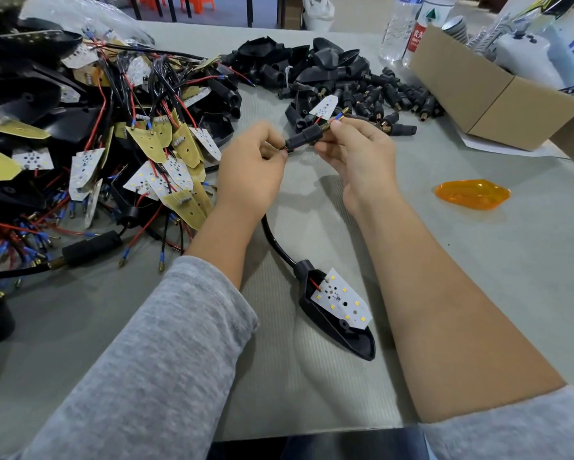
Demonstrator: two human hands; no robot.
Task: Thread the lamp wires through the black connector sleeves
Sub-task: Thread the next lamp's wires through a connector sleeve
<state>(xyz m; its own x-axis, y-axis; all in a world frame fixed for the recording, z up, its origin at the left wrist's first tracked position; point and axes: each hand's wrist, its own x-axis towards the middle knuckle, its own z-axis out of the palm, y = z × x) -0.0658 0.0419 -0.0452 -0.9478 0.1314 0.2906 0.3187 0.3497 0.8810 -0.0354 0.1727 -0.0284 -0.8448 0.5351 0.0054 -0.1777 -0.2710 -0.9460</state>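
Note:
Between my hands hangs a black connector sleeve (304,137) with a brass threaded end. My left hand (250,169) pinches the red and black wires where they enter the sleeve's near end. My right hand (358,151) pinches the sleeve's threaded end, and blue-tipped wire ends (340,115) stick out past my fingers. A black cable (275,242) runs from under my left wrist down to a black lamp housing (340,330) with a white LED board (343,298), lying on the table between my forearms.
A tangled heap of LED boards, wires and housings (89,144) fills the left. Loose black sleeves (378,97) lie at the back centre. A cardboard box (491,94) and bottles (408,24) stand back right. An orange lens (471,194) lies to the right.

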